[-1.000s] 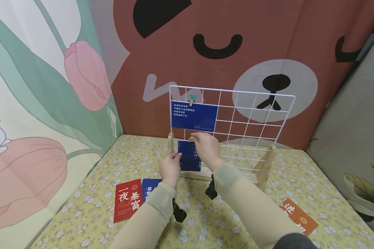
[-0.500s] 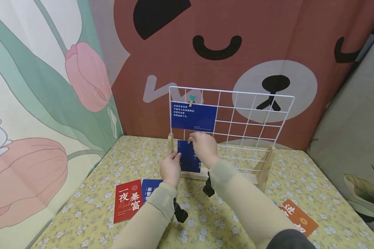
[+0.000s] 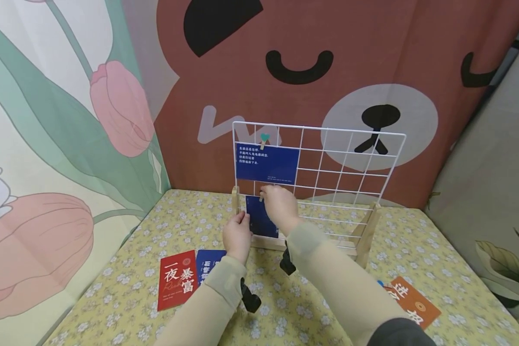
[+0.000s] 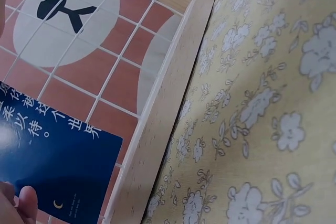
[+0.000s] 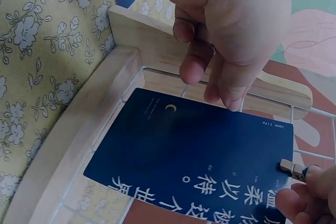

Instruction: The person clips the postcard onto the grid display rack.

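Observation:
A dark blue card (image 3: pixel 259 221) with white lettering stands upright against the lower left of a white wire grid (image 3: pixel 302 128). My left hand (image 3: pixel 237 235) holds it by its left edge, thumb showing on the front face in the left wrist view. At the card's top edge, my right hand (image 3: pixel 281 206) pinches a small wooden clothespin (image 5: pixel 287 166); in the right wrist view its jaws overlap the edge. Another blue card (image 3: pixel 268 166) hangs above, under a clothespin with a teal heart (image 3: pixel 265 138). My right hand covers part of the lower card in the head view.
The grid stands in a wooden base (image 5: pixel 63 124) on a flowered yellow cloth. A red card (image 3: pixel 176 283) and a blue card (image 3: pixel 209 262) lie at the left. An orange card (image 3: pixel 415 300) lies at the right, with a small blue thing (image 3: pixel 380 283) beside it.
My right hand has shifted slightly left with the clothespin along the card's top edge, covering more of the lettering. My left hand has stayed at the card's left edge.

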{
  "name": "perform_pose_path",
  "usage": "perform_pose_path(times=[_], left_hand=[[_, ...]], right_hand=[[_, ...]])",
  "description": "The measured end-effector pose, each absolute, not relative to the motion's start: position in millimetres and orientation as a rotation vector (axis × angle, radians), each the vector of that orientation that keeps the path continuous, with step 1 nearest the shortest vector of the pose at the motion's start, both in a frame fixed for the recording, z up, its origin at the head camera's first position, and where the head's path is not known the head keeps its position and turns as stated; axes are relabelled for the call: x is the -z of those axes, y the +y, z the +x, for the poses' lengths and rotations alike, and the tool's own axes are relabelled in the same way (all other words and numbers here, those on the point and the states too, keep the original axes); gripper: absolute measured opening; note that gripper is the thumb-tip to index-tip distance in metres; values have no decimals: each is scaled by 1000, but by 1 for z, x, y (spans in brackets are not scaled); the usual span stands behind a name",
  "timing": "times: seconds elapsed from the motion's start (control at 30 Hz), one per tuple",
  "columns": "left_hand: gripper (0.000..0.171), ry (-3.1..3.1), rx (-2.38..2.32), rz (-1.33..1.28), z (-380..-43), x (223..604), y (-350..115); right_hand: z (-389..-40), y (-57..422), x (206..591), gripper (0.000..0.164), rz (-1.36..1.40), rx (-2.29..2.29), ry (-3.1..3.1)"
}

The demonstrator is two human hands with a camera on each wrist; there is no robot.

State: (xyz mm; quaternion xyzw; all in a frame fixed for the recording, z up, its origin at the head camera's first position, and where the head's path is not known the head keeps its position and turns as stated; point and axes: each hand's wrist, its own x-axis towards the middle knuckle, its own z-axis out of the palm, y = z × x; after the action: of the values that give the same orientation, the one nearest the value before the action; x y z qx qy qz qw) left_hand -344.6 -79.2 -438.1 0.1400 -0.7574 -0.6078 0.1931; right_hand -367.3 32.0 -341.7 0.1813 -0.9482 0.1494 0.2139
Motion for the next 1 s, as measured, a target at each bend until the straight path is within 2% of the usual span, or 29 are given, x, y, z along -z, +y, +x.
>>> perform_pose_path(times=[0.37,1.0], left_hand=[[36,-2090,1814,256,-324,443,-82],[33,-2057,1918,166,-292,441,-84]], right_hand=[[-360,35,350,34,526,-551,-2614],[-331,49,380,31,590,-603,-2384]])
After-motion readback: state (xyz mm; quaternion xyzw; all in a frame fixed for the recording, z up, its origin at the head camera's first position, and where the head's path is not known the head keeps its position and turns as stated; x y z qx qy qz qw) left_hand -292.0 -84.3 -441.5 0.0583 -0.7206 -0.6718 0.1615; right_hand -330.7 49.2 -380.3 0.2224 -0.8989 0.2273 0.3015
